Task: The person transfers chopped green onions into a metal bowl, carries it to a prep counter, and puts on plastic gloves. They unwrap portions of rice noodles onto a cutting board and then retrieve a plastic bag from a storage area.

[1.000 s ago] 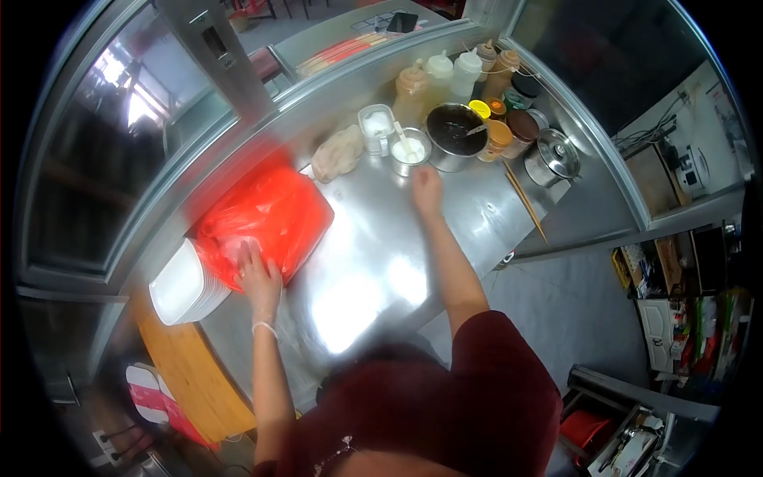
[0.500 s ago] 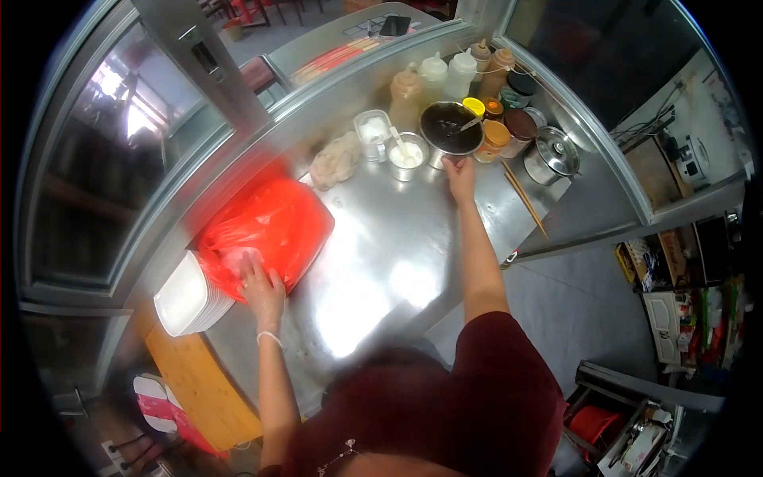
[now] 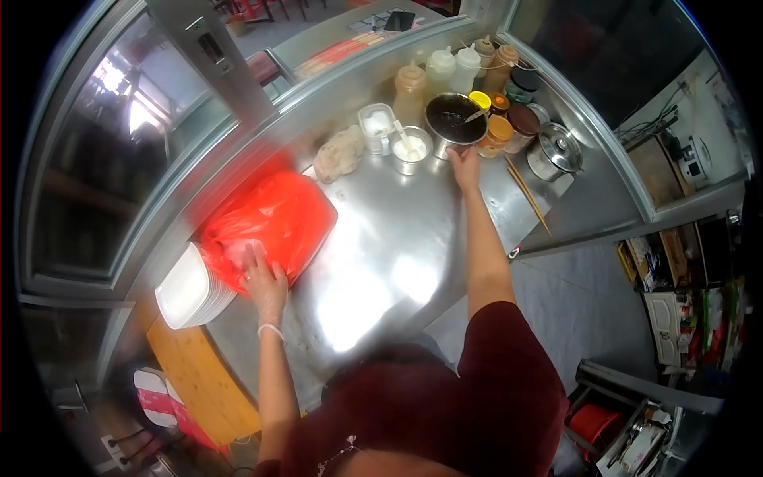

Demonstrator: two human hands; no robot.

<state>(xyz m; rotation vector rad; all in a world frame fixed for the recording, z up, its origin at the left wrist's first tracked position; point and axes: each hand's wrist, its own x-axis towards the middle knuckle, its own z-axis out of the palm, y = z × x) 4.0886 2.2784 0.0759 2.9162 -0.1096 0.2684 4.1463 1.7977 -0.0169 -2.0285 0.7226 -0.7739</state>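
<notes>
My left hand (image 3: 265,286), in a thin clear glove, lies with fingers stretched out on a red plastic bag (image 3: 278,219) on the metal counter. My right hand (image 3: 464,167) reaches forward, with its fingers closed at the near rim of a metal pot (image 3: 438,148) of dark sauce. A spoon handle (image 3: 475,116) sticks out of the sauce. Just left of the pot stands a metal cup (image 3: 410,167) with white contents and a light-coloured spoon. What the red bag covers is hidden.
White trays (image 3: 187,294) are stacked left of the bag. Squeeze bottles (image 3: 439,73) and jars (image 3: 497,137) crowd behind and beside the pot. A lidded pot (image 3: 555,151) and chopsticks (image 3: 528,196) are at right. A crumpled plastic bag (image 3: 339,154) sits near the back window frame.
The view has shifted slightly. My right hand stays at the sauce pot and my left hand stays on the red bag, with little visible movement.
</notes>
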